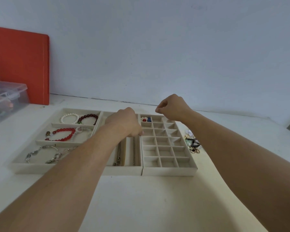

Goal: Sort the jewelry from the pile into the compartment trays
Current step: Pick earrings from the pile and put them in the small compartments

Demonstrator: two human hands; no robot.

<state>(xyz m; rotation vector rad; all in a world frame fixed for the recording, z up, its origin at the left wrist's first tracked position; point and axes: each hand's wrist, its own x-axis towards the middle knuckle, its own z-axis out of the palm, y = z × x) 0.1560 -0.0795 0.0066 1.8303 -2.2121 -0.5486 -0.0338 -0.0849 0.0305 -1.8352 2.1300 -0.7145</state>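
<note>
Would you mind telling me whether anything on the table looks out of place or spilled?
Only the small heap of unsorted jewelry lying loose on the table, just right of the grid tray. Everything else sits inside its compartments, and nothing looks damaged.

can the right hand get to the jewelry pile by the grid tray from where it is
Probably yes. The right hand hovers over the grid tray's far end, and the jewelry pile lies uncovered on the table just right of that tray, nothing between.

You had no readable text, label, brand, number or sign on anything in your view.
</note>
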